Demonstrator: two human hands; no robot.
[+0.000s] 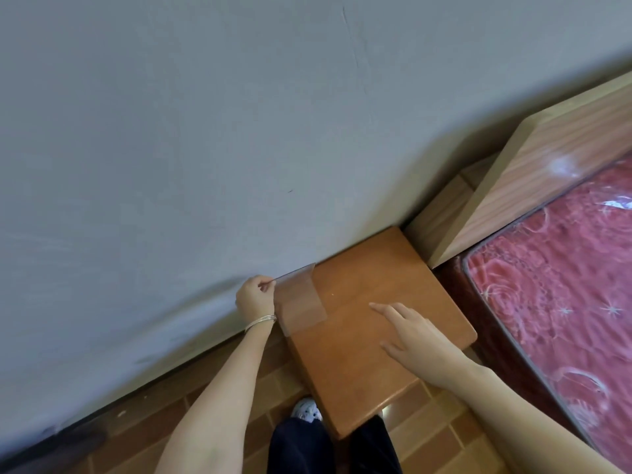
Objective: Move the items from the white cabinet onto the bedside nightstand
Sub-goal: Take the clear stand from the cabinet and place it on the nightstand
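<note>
One big wall [171,131]: it is plain and grey. The nightstand stands right up against it.
One bed [564,285]: it has a red flowery top and is on our right, just beside the nightstand. That is why this little table is where the things should go.
Nightstand [342,364]: its brown top is right in front of us, low down.
White cabinet: we cannot see it from here.
Right hand [420,340]: it is open, with straight fingers held over the middle of the brown top. It holds nothing. We think it is picking the spot or is ready to help.
Left hand [254,295]: finger and thumb pinch the far edge of the see-through thing. We think this keeps it steady while it goes down.
Clear plastic piece [301,299]: it is thin and see-through, over the back left corner of the nightstand, near the wall. We cannot tell if it sits on the top yet.
Bangles [261,321]: thin silver rings on the left wrist.
</note>
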